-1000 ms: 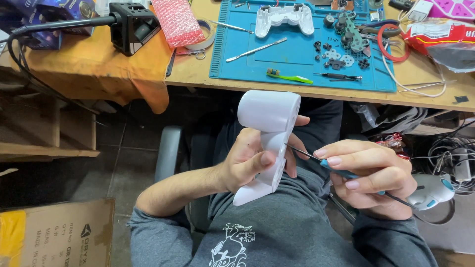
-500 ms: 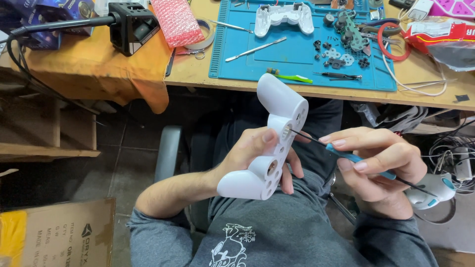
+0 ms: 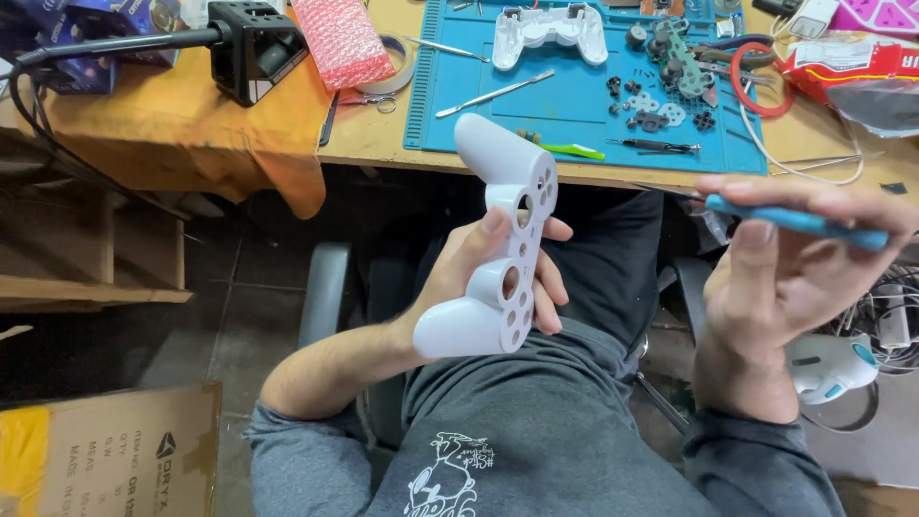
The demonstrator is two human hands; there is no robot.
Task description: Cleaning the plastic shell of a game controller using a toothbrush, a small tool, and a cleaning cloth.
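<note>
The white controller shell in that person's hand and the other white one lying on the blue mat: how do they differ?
The held shell stands on end, gripped by the left hand; the shell on the mat lies flat on the blue mat, untouched. The held shell shows its smooth outer face with round button holes; the shell on the mat shows its hollow inside. Both are white, two-horned gamepad halves.

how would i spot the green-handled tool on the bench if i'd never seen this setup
Find the blue work mat on the wooden bench, then follow its near edge. The green-handled tool lies flat there, just beyond the white controller shell in the left hand. Its bright green handle sets it apart from the all-metal tools nearby.
</note>
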